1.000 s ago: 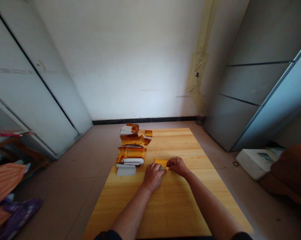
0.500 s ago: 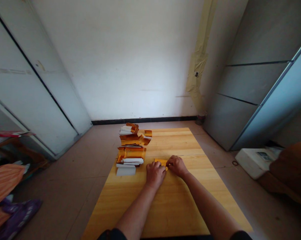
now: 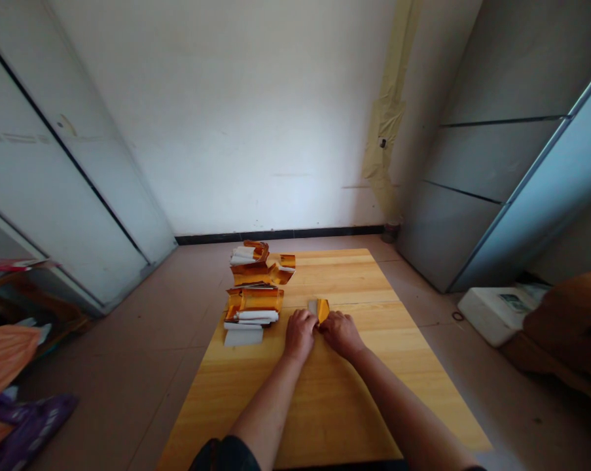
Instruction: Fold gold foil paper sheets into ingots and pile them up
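Note:
My left hand [image 3: 300, 332] and my right hand [image 3: 342, 333] are close together over the middle of the wooden table [image 3: 334, 405]. Between them is a small piece of shiny gold paper [image 3: 323, 310], its gold side facing up on the right. A grey-white strip [image 3: 313, 305] shows at its left. The fingers of both hands are bent and pinch the paper's near edge; the fingertips are partly hidden. To the left lie gold paper pieces [image 3: 260, 299], curled and stacked, with white rolled edges. A flat pale sheet [image 3: 243, 337] lies at their near side.
More curled gold pieces [image 3: 249, 273] reach toward the table's far left corner. A white wall [image 3: 275, 131] stands beyond. A grey refrigerator [image 3: 472, 170] and a white box [image 3: 489, 314] are at the right. Pale cabinets [image 3: 79, 183] and a purple bag [image 3: 35, 425] are at the left.
The gold paper has turned between my hands and now stands farther beyond the fingers, showing a grey-white part. My right hand has come nearer to my left. The view has shifted slightly.

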A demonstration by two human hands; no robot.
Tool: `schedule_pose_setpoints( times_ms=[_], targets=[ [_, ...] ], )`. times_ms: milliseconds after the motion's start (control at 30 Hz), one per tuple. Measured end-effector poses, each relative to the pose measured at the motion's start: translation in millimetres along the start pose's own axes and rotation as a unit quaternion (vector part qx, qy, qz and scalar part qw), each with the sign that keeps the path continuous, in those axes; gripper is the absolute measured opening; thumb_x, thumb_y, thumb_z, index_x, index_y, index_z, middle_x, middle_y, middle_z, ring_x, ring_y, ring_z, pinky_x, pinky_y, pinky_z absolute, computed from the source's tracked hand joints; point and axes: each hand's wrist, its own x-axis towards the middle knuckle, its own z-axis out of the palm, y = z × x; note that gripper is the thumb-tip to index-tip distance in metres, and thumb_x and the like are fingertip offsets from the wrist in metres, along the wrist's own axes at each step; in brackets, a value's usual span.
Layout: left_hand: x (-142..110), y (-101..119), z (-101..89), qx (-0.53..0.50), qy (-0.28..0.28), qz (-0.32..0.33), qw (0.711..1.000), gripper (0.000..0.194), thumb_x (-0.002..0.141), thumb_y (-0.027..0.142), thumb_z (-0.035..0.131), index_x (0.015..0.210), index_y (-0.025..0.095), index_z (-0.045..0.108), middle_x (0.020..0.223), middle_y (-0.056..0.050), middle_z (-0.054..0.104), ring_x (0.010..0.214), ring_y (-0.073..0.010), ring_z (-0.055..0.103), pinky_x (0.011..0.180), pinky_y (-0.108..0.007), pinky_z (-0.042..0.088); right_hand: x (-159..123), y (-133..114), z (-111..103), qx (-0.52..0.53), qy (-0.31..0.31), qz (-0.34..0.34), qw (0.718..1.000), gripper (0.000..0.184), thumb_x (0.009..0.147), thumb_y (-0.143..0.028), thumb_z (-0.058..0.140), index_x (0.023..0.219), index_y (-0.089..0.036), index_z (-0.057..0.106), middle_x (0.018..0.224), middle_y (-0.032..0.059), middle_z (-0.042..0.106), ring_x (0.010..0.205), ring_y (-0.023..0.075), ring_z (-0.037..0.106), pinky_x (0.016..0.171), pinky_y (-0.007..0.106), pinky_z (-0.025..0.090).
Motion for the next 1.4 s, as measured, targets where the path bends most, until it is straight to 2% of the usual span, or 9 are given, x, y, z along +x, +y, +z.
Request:
schedule_pose_setpoints(
  times_ms=[100, 267, 367, 467, 667, 833, 967, 1133, 1400],
  targets=[
    [-0.5, -2.5, 3.9, -0.023, 0.001, 0.026, 0.999, 0.023, 0.077, 0.003, 0.049, 0.08, 0.02, 0.064, 0.083, -0.005, 0.06, 0.087, -0.0194, 0.05, 0.074, -0.03, 0.038, 1.5, 0.7, 0.3, 0.007, -0.002, 0.005, 1.0, 0.02, 0.085, -0.024, 0.051, 0.087, -0.023, 0.071, 0.092, 0.0078, 0.064, 0.091, 0.0203, 0.056, 0.076, 0.03, 0.036],
    [-0.9, -4.0, 9.1, -0.06, 0.038, 0.006, 0.997, 0.027, 0.073, -0.001, 0.045, 0.085, 0.019, 0.059, 0.083, -0.004, 0.061, 0.086, -0.0185, 0.052, 0.076, -0.03, 0.041, 1.8, 3.4, -1.6, 0.019, -0.013, 0.009, 1.0, 0.02, 0.086, -0.025, 0.051, 0.087, -0.026, 0.071, 0.094, 0.006, 0.065, 0.093, 0.0201, 0.056, 0.077, 0.03, 0.036],
    [0.0, -3.3, 9.8, -0.066, 0.046, -0.01, 0.997, 0.018, 0.077, 0.004, 0.048, 0.081, 0.018, 0.057, 0.079, -0.004, 0.06, 0.082, -0.0177, 0.053, 0.074, -0.028, 0.041, 2.3, 4.1, -1.8, 0.023, -0.012, 0.009, 1.0, 0.02, 0.085, -0.024, 0.051, 0.086, -0.025, 0.071, 0.093, 0.0059, 0.065, 0.093, 0.0196, 0.056, 0.078, 0.03, 0.036],
    [1.2, -2.9, 9.3, -0.058, 0.039, -0.007, 0.998, 0.013, 0.079, 0.007, 0.05, 0.076, 0.018, 0.057, 0.076, -0.004, 0.059, 0.079, -0.0177, 0.052, 0.072, -0.028, 0.04, 3.0, 4.3, -0.9, 0.025, -0.008, 0.008, 1.0, 0.02, 0.085, -0.023, 0.051, 0.086, -0.026, 0.071, 0.093, 0.006, 0.065, 0.092, 0.0193, 0.056, 0.078, 0.03, 0.035],
    [3.7, -3.7, 6.9, -0.031, 0.006, 0.027, 0.999, 0.021, 0.077, 0.004, 0.049, 0.072, 0.019, 0.063, 0.079, -0.005, 0.059, 0.084, -0.0184, 0.051, 0.074, -0.028, 0.04, 3.7, 7.3, 3.1, 0.024, 0.004, 0.003, 1.0, 0.02, 0.083, -0.021, 0.052, 0.085, -0.024, 0.071, 0.093, 0.0063, 0.066, 0.092, 0.0192, 0.056, 0.077, 0.029, 0.035],
    [-1.2, -1.3, -0.3, 0.012, -0.035, 0.066, 0.997, 0.022, 0.077, 0.003, 0.047, 0.074, 0.018, 0.064, 0.082, -0.006, 0.06, 0.084, -0.0185, 0.05, 0.075, -0.03, 0.039, 2.3, 21.6, 9.8, 0.062, 0.03, -0.044, 0.997, 0.019, 0.083, -0.023, 0.053, 0.089, -0.028, 0.071, 0.102, 0.0029, 0.065, 0.096, 0.018, 0.054, 0.08, 0.028, 0.036],
    [-9.6, 2.3, -7.4, 0.028, -0.041, 0.073, 0.996, 0.009, 0.08, 0.018, 0.056, 0.082, 0.019, 0.064, 0.089, -0.005, 0.06, 0.09, -0.0201, 0.051, 0.078, -0.032, 0.038, 1.6, 31.1, 12.2, 0.091, 0.035, -0.085, 0.992, 0.019, 0.084, -0.023, 0.054, 0.09, -0.027, 0.071, 0.102, 0.0023, 0.065, 0.096, 0.0173, 0.053, 0.083, 0.028, 0.036],
    [-8.5, 6.0, -8.4, 0.049, -0.066, 0.05, 0.995, 0.011, 0.082, 0.03, 0.058, 0.087, 0.022, 0.064, 0.09, -0.004, 0.061, 0.092, -0.0191, 0.051, 0.076, -0.031, 0.036, 4.5, 34.7, 12.8, 0.105, 0.038, -0.099, 0.989, 0.017, 0.079, -0.023, 0.057, 0.09, -0.025, 0.07, 0.1, 0.0026, 0.065, 0.093, 0.0176, 0.054, 0.082, 0.03, 0.037],
    [-6.5, 9.4, -2.9, 0.092, -0.025, 0.066, 0.993, 0.018, 0.088, 0.027, 0.051, 0.078, 0.022, 0.065, 0.082, -0.004, 0.061, 0.086, -0.0184, 0.052, 0.073, -0.032, 0.031, 13.3, 51.2, 24.4, 0.156, 0.046, -0.127, 0.978, 0.023, 0.071, -0.015, 0.057, 0.088, -0.023, 0.07, 0.101, 0.0025, 0.067, 0.093, 0.0176, 0.057, 0.084, 0.029, 0.041]
  ],
)
